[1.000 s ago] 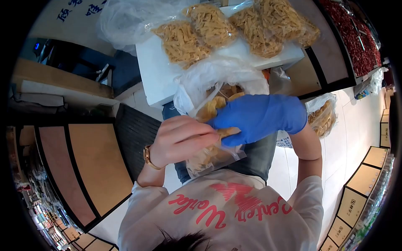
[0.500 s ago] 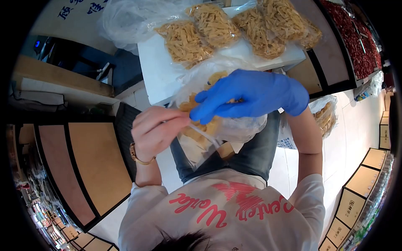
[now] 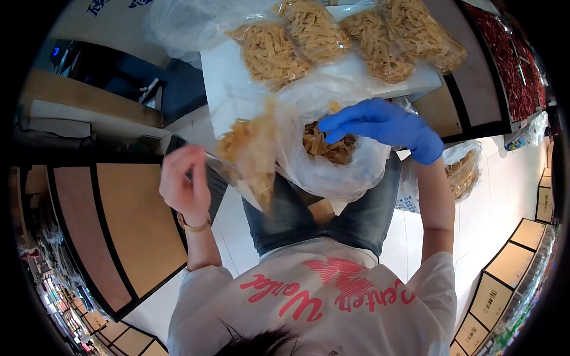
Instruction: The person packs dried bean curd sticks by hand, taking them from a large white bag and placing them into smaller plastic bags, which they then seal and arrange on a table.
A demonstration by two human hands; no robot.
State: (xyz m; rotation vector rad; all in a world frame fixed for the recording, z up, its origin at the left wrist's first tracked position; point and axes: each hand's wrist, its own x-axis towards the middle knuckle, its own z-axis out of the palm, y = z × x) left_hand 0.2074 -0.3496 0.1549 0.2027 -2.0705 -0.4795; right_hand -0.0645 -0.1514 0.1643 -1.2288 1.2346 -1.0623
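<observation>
My left hand, bare with a gold-coloured band at the wrist, pinches the edge of a clear plastic bag of tan dried strips. That bag hangs tilted to the right of my fingers and is smeared by motion. My right hand wears a blue glove and hovers over the mouth of a large open plastic bag. Its fingers point left, slightly apart, and nothing shows in them. Inside the large bag lie darker tan strips. The large bag stands in front of my lap, between my knees.
Several filled bags of strips lie on a white foam box, with crumpled clear plastic at its left. Another bag of strips stands on the floor at right. Wooden cabinets flank me at left.
My hands have separated. The left has moved left with the small bag, and the right has shifted slightly right, off that bag. The large bag's mouth and contents now show.
</observation>
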